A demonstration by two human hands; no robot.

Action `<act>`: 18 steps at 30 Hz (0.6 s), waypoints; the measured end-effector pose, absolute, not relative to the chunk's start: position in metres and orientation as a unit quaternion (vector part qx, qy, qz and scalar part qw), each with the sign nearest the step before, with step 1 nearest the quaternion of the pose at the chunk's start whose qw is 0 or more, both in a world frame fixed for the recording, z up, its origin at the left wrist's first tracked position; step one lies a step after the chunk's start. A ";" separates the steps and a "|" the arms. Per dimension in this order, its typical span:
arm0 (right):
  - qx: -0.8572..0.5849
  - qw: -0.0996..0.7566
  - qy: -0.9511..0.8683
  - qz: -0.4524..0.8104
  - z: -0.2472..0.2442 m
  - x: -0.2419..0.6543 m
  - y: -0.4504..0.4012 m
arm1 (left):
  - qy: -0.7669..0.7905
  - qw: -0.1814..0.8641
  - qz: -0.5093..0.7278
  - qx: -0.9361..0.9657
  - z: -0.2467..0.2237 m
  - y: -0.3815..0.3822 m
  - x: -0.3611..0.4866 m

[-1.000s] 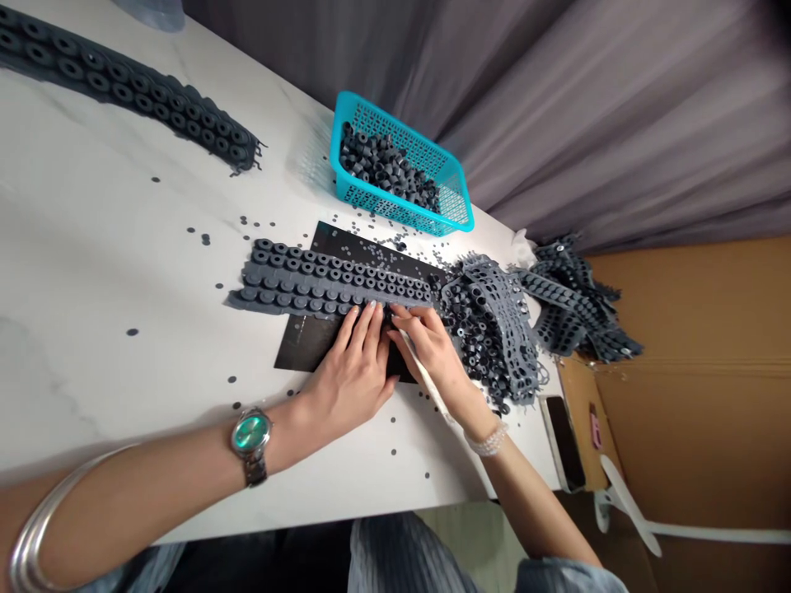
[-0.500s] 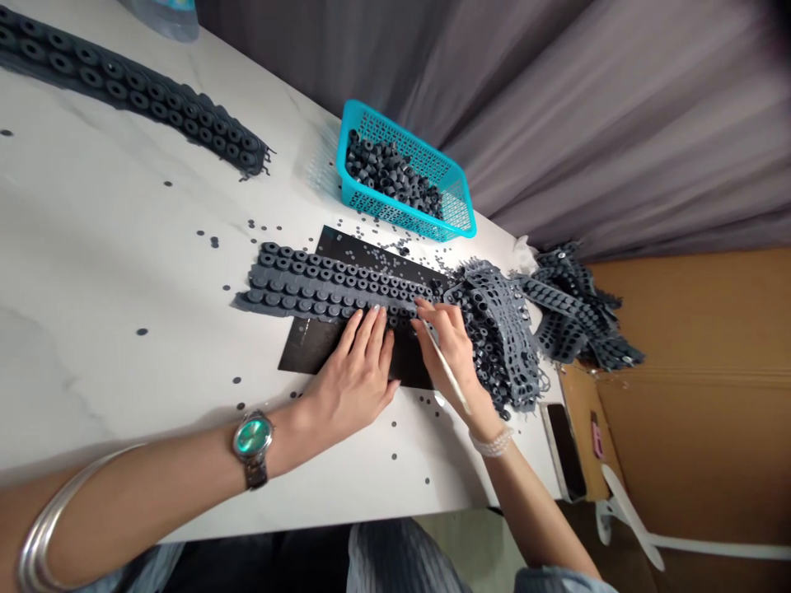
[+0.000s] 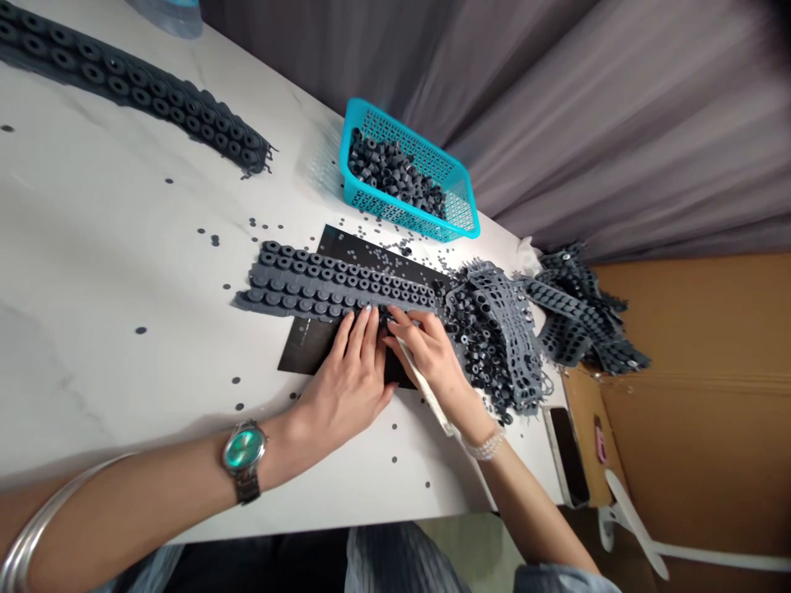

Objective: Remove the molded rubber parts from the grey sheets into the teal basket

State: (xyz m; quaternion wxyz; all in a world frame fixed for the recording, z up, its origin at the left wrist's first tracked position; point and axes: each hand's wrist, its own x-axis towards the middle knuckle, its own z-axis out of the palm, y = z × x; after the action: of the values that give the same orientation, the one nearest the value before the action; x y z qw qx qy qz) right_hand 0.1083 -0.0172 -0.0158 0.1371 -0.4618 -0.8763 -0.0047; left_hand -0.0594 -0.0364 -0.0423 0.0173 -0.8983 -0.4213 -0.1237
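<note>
Two hands close in on the lower edge of the dark rubber strip (image 3: 321, 288), which lies partly on the black mat (image 3: 309, 350), its left end running out over the white desk (image 3: 92, 288). Left hand (image 3: 349, 379) now: palm down, fingers straight and nearly side by side, tips at the strip's edge, wrapped around nothing; it looks like a steadying touch, probably to stop the strip sliding. And over on the right, the right hand (image 3: 436, 362) has its fingers curled closed around a slim white tool (image 3: 426, 391), gripped low like a pen, presumably for fine control, with its back end slanting toward the wrist. The working tip is hidden, so what it touches there I cannot tell. Just beyond that hand sits a heap of loose rings (image 3: 485, 346), with a holey sheet (image 3: 512, 338) draped against it, all within easy reach. Behind the mat, the blue basket (image 3: 386, 210) holds more small rings (image 3: 395, 173), its walls likely there to keep them from rolling away. Small dark discs (image 3: 141, 330) lie scattered around, and a second strip (image 3: 136, 86) rests at the upper left, well apart, seemingly out of the way.
</note>
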 end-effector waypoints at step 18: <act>-0.452 0.136 -0.881 0.018 -0.012 0.106 -0.013 | -0.420 0.008 -0.117 -0.900 -0.042 -0.037 -0.059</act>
State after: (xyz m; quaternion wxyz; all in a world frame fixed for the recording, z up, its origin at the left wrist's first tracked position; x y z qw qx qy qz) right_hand 0.1060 -0.0128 -0.0120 0.1365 -0.4521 -0.8813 0.0179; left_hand -0.0591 -0.0371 -0.0416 0.0076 -0.8999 -0.4201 -0.1168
